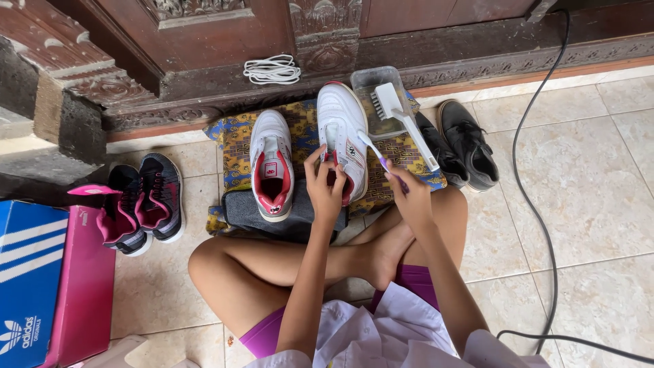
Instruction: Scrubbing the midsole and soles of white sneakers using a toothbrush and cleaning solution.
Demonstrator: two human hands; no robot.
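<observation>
Left hand (325,187) holds our white-and-red shoe (343,136) at its opening, fingers clamped on the edge | right hand (409,194) has fingers closed around a toothbrush (375,153), bristle end on the shoe | shoe stands on patterned cloth (235,136) on the floor, beside its pair (271,163) | white scrub brush (402,119) lies just right.

You are sitting cross-legged, both forearms reaching forward over your knees. Your left hand (325,187) is curling its fingers in a steadying grasp, thumb raised. Your right hand (409,194) is pinching closed in a pen-like grip, wrist bending slightly inward toward the left.
</observation>
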